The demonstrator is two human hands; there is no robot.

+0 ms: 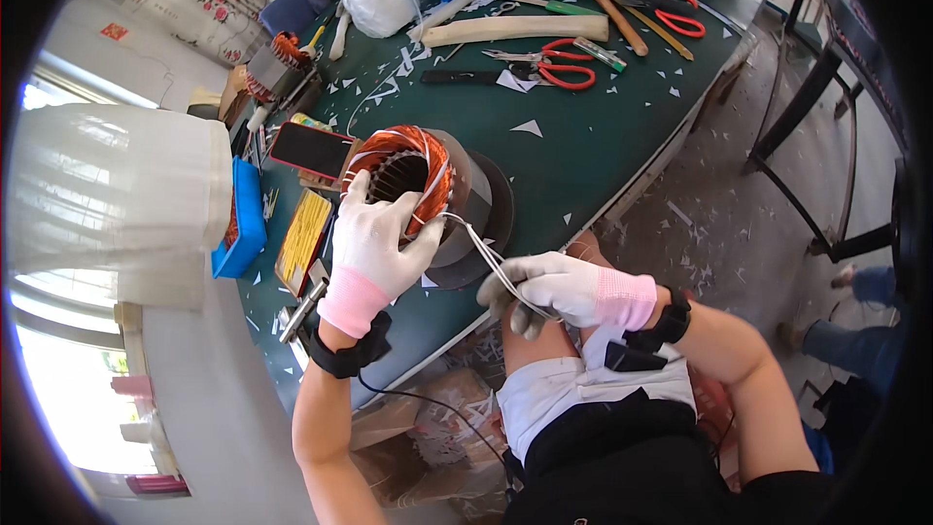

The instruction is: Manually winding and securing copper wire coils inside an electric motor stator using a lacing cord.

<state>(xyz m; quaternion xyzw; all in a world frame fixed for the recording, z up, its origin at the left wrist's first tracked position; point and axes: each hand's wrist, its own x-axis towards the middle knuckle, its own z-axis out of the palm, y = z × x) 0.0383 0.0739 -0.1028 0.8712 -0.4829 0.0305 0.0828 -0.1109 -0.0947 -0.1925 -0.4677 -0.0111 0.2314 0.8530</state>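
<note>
Stator (428, 190) with copper windings is lying on its side near the front edge of the green desk (603, 136), bore facing the person. Left hand (374, 243), gloved white, is gripping the copper coil end, fingers curling over the rim. Right hand (564, 290), also gloved, is closing on thin white lead wires (486, 253) that are running from the winding toward the lap. Red-handled scissors (554, 63) are lying farther back on the desk, well apart. A blue tray (248, 224) is sitting left of the stator, beside a phone (311, 149).
</note>
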